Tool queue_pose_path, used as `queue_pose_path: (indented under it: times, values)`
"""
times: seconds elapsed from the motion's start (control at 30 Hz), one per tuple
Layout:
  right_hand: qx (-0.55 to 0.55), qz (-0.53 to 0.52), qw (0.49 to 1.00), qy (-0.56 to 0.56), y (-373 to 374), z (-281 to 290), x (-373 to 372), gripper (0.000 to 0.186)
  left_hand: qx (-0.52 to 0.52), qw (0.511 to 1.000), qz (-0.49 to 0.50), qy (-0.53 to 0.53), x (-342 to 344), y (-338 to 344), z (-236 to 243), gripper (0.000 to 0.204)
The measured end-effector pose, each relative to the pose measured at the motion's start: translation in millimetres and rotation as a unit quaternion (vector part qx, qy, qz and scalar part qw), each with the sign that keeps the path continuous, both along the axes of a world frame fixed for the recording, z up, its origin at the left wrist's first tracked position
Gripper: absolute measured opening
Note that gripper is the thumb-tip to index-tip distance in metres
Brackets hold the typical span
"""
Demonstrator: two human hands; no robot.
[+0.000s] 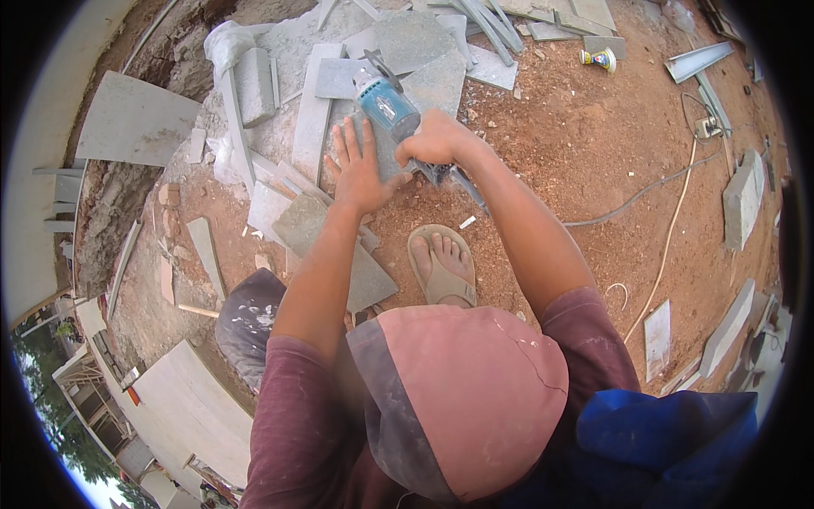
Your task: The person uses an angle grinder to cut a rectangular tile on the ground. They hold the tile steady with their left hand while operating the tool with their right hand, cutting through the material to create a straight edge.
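A teal angle grinder (386, 103) is gripped in my right hand (439, 139), with my fingers wrapped round its rear body. Its disc and dark guard (387, 71) point away from me, over the grey stone slabs (417, 42). Whether the disc touches stone, or is spinning, I cannot make out. My left hand (360, 176) lies palm down with spread fingers, just left of the grinder. Beneath it is pale grey slab, partly covered by the hand. Close to the disc's left side sits a smaller grey tile piece (337, 78).
Stone offcuts and long strips (315, 114) litter the left and far ground. A grey cable (632, 204) and a pale cord (676, 225) cross the reddish dirt toward a socket box (706, 127). A printed cup (599, 59) lies far right. My sandalled foot (443, 265) is near the hands.
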State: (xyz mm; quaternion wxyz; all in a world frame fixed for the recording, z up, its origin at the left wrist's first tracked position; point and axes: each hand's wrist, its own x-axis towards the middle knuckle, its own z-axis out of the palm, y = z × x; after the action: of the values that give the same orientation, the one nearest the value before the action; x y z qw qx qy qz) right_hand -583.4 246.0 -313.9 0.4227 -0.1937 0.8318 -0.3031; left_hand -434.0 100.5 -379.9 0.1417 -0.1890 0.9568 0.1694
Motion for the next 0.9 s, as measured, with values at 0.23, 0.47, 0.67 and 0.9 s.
queue_pose_path:
  times: [0.23, 0.47, 0.67, 0.9]
  values:
    - [0.007, 0.001, 1.000, 0.003, 0, 1, -2, 0.053, -0.001, 1.000, -0.002, 0.008, 0, 1, -1, 0.141]
    - [0.009, 0.007, 1.000, -0.007, 3, 11, 0, 0.057, 0.000, 1.000, 0.001, 0.014, 2, 1, -1, 0.140]
    - [0.007, 0.004, 1.000, 0.000, 9, 10, 2, 0.056, -0.001, 1.000, 0.003, 0.011, 0, 3, -1, 0.139]
    - [0.014, -0.001, 1.000, -0.004, 8, 10, 5, 0.056, -0.001, 1.000, 0.003, 0.018, 1, 1, -3, 0.139]
